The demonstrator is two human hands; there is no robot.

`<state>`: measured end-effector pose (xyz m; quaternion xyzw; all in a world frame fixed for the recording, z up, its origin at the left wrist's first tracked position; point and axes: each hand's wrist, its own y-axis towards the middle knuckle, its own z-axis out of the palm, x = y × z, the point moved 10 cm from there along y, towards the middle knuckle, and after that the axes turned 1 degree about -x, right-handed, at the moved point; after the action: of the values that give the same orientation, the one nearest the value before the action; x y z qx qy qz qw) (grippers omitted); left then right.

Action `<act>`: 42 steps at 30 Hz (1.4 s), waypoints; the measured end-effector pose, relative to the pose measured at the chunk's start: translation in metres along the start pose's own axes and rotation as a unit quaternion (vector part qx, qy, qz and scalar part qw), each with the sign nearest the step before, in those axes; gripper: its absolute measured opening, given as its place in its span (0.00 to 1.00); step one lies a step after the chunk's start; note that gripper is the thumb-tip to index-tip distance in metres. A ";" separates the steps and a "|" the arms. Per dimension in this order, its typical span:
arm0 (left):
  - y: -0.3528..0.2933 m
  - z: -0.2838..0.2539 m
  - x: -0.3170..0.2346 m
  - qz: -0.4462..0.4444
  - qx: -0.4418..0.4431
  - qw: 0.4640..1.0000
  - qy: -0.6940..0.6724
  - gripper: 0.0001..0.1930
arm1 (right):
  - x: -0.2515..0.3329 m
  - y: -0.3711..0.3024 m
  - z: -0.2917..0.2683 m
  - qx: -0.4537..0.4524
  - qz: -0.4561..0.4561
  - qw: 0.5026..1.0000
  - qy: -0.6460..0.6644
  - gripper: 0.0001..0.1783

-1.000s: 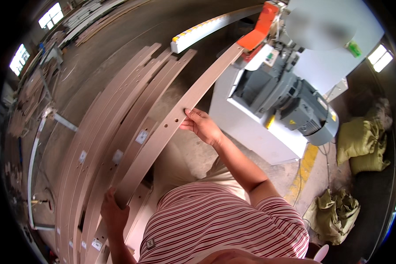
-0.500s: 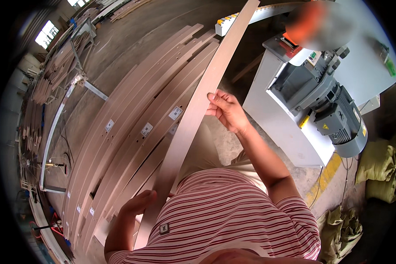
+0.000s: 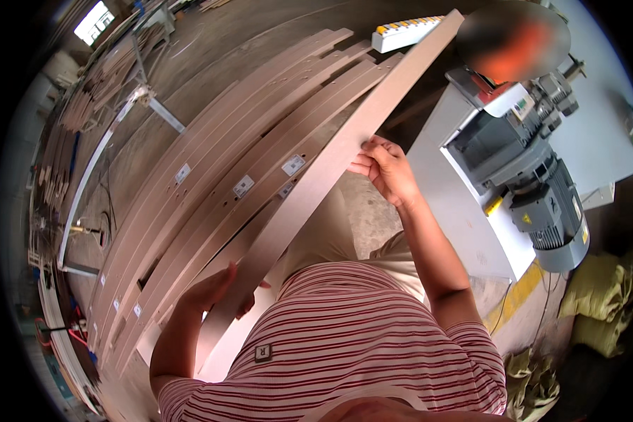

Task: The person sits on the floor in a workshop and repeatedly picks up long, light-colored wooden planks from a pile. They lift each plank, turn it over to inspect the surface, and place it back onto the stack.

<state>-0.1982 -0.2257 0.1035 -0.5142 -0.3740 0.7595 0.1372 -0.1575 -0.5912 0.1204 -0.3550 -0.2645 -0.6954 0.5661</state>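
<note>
A long, flat, pinkish-brown board (image 3: pixel 315 184) slants across the front of my body, its far end up and to the right. My right hand (image 3: pixel 390 172) pinches the board's right edge around mid-length, thumb on the upper face and fingers at the edge. Lower down, my left hand (image 3: pixel 220 285) grips the board near its close end, with fingertips showing past the right edge. To the left lies a stack of similar boards (image 3: pixel 218 151), some with white labels and small holes. The held board hides part of this stack.
On the right stands a white machine cabinet (image 3: pixel 457 211) carrying a grey motor (image 3: pixel 548 211). A white rail with yellow pieces (image 3: pixel 408 33) is behind the board's far end. Green sacks (image 3: pixel 598 288) lie at right; a metal frame (image 3: pixel 166 114) stands far left.
The board's far end has swung right, toward the machine, and the board slants more. Both hands keep hold and moved with it. The whole view has shifted slightly too.
</note>
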 end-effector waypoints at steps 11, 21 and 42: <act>-0.075 -0.178 0.004 0.148 -0.595 0.510 0.603 0.34 | -0.055 -0.022 -0.047 -0.020 0.120 0.986 -0.117 0.19; -0.031 -0.311 0.108 -0.059 -0.714 0.527 0.457 0.32 | -0.079 -0.047 -0.107 -0.142 0.147 0.971 -0.127 0.14; -0.021 -0.331 0.097 -0.056 -0.765 0.476 0.432 0.34 | -0.138 -0.047 -0.112 -0.132 0.217 0.957 -0.138 0.11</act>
<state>0.0486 -0.0121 -0.0108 -0.6563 -0.7281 -0.1543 -0.1240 -0.2103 -0.5847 -0.0558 -0.5681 -0.1622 -0.5287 0.6094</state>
